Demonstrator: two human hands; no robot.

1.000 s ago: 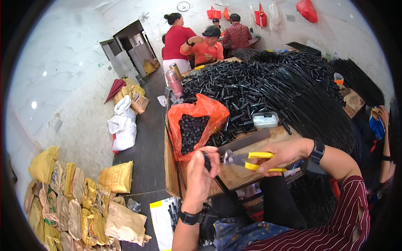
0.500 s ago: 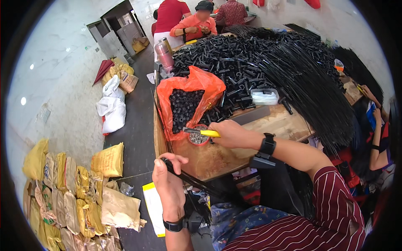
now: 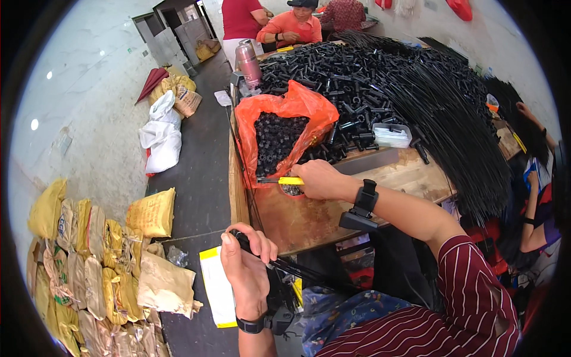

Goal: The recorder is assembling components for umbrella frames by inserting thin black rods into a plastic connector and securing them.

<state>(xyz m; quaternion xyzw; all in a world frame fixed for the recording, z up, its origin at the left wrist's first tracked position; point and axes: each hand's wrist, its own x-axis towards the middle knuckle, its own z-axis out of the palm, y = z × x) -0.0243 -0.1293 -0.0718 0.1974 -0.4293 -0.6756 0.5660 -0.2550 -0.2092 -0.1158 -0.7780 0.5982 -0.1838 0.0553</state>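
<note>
My right hand [image 3: 324,179] is closed around a yellow-handled tool [image 3: 290,181] with a thin metal end. It is over a small bowl of tiny metal parts [image 3: 292,190], which the tool and hand partly cover. My left hand [image 3: 247,276], nearer me past the table's front left corner, curls its fingers around a bundle of thin black rods [image 3: 306,271] that runs back across my lap. Just beyond the bowl lies an open orange-red plastic bag [image 3: 323,113], filled with small black parts [image 3: 279,140].
Black tubular pieces [image 3: 351,89] and long black rods [image 3: 443,119] pile across the wooden table [image 3: 380,196]. A clear box [image 3: 392,135] and pink flask [image 3: 248,62] stand there. Sacks [image 3: 113,256] line the left floor. Co-workers sit at the far side and right.
The view has shifted slightly. My right hand and the tool have moved toward the bag's near edge, covering more of the bowl. My left hand's fingers have curled further around the rods.
</note>
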